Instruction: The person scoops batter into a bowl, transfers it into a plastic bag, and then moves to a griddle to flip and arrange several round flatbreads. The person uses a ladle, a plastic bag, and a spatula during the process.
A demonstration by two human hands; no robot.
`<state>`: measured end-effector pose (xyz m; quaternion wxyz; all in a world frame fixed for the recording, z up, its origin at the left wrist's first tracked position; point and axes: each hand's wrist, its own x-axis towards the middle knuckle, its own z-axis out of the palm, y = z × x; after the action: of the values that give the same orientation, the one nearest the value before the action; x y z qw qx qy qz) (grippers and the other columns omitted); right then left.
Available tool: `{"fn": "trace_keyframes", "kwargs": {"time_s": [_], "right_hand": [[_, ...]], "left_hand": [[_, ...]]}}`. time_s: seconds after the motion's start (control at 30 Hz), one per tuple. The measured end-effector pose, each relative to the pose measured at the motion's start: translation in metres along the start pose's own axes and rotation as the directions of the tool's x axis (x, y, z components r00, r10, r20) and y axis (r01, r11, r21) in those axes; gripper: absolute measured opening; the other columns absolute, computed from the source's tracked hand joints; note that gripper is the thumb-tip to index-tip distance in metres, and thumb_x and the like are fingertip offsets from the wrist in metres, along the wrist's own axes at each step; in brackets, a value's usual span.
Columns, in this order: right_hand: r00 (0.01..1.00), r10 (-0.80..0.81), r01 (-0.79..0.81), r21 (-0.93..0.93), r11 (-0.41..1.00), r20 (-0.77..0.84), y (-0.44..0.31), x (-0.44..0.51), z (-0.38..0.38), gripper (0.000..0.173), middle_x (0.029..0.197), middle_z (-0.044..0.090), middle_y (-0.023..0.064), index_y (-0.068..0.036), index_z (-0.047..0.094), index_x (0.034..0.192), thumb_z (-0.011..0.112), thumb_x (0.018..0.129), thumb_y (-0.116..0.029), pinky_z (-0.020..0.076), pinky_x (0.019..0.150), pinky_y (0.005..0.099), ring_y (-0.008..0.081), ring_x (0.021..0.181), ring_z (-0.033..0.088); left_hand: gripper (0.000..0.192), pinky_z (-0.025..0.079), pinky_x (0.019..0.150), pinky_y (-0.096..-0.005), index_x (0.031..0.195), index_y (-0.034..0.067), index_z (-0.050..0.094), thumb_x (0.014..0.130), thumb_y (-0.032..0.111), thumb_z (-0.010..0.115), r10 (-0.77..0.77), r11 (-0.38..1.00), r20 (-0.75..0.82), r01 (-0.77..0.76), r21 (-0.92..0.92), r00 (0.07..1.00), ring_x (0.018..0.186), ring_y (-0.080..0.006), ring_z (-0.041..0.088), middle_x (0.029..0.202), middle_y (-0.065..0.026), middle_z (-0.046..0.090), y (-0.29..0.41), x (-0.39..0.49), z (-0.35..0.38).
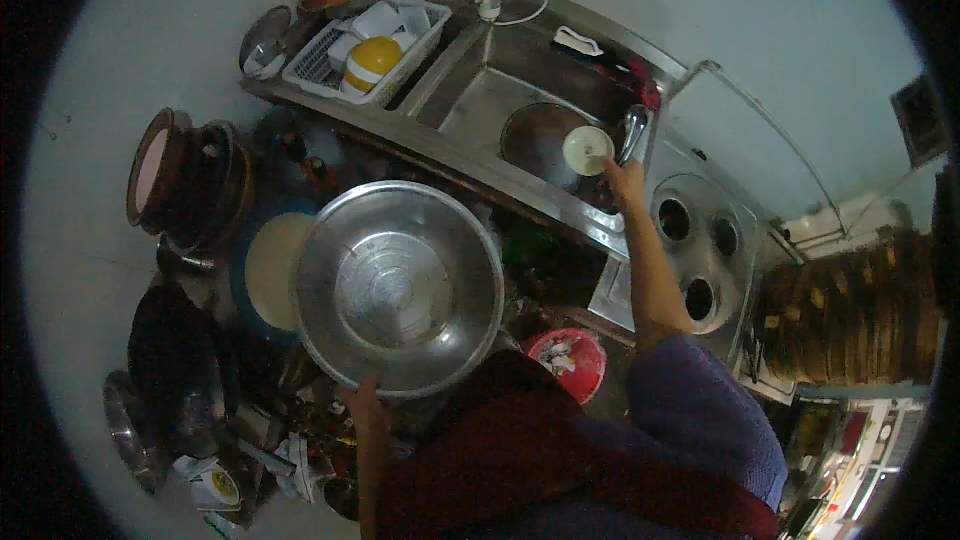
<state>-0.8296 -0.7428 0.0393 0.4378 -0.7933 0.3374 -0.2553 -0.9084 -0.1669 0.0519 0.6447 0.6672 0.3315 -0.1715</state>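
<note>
A large, shiny metal basin (397,289), with no contents showing, is tilted so its inside faces the camera. My left hand (365,399) grips its lower rim, the thumb over the edge. Over the stainless steel sink (487,101), my right hand (621,178) holds a small pale bowl (586,148) by its edge. Beneath and beside that bowl lies a dark round vessel or lid (534,136) in the sink. A shiny metal utensil (634,131) rests at the sink's right corner, just above my right hand.
A white plastic basket (315,86) with white containers and a yellow bowl (375,56) stands left of the sink. A stove (701,255) with round openings is to the right. A red bucket (592,367), a blue-rimmed tub (251,300) and dark pans (176,360) surround the lower area.
</note>
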Motion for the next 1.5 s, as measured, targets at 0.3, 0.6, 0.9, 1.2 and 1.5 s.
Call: {"fn": "trace_keyframes", "kwargs": {"time_s": [0.3,0.6,0.9,1.2,1.5], "right_hand": [[0.984,0.108,-0.100,-0.070,0.993,0.140,0.071,0.071,0.050,0.046,0.060,0.059,0.0088,0.003,0.064,0.075,0.069,0.081,-0.042,0.0432,0.054,0.0380,0.0203,0.057,0.058],[0.810,0.105,-0.357,0.343,0.869,0.577,-0.139,0.020,0.109,0.031,0.051,0.049,0.0011,-0.007,0.056,0.074,0.068,0.086,-0.032,0.0413,0.042,0.0277,0.0125,0.045,0.052],[0.805,0.180,-0.357,0.219,0.908,0.566,-0.157,0.004,0.092,0.032,0.051,0.049,-0.0001,-0.006,0.057,0.065,0.069,0.085,-0.028,0.0432,0.042,0.0292,0.0118,0.043,0.050],[0.901,0.307,-0.395,0.283,0.874,0.308,-0.056,-0.005,0.014,0.025,0.057,0.051,-0.0013,-0.007,0.060,0.074,0.069,0.083,-0.029,0.0325,0.038,0.0257,0.0112,0.043,0.047],[0.887,0.460,-0.459,0.154,0.875,0.036,0.116,0.026,-0.059,0.035,0.086,0.063,0.0125,-0.001,0.064,0.102,0.064,0.083,-0.030,0.0483,0.069,0.0391,0.0260,0.074,0.059]], "left_hand": [[0.061,0.042,0.093,-0.0410,0.137,0.002,0.034,0.083,0.013,0.062,0.031,0.957,0.031,-0.021,-0.290,0.999,0.109,-0.0291,0.050,0.122,-0.0135,0.050,0.055,0.030,0.054],[0.061,0.038,0.098,-0.0370,0.136,0.000,0.036,0.082,0.012,0.061,0.305,0.898,0.065,-0.264,-0.351,0.950,0.114,-0.0259,0.047,0.127,-0.0117,0.048,0.121,0.092,0.122],[0.052,0.040,0.099,-0.0438,0.137,0.004,0.036,0.090,0.020,0.054,0.440,0.897,0.358,-0.418,-0.142,0.824,0.115,-0.0276,0.050,0.128,-0.0128,0.050,0.174,0.114,0.192],[0.069,0.050,0.087,-0.0443,0.141,0.005,0.028,0.082,0.018,0.063,0.130,0.984,0.766,-0.176,-0.022,0.629,0.110,-0.0292,0.052,0.129,-0.0144,0.046,0.185,0.120,0.335],[0.071,0.051,0.083,-0.0411,0.143,0.010,0.027,0.088,0.030,0.066,0.196,0.933,0.795,-0.359,0.029,0.573,0.113,-0.0282,0.052,0.138,-0.0189,0.038,0.149,0.102,0.394]]}}
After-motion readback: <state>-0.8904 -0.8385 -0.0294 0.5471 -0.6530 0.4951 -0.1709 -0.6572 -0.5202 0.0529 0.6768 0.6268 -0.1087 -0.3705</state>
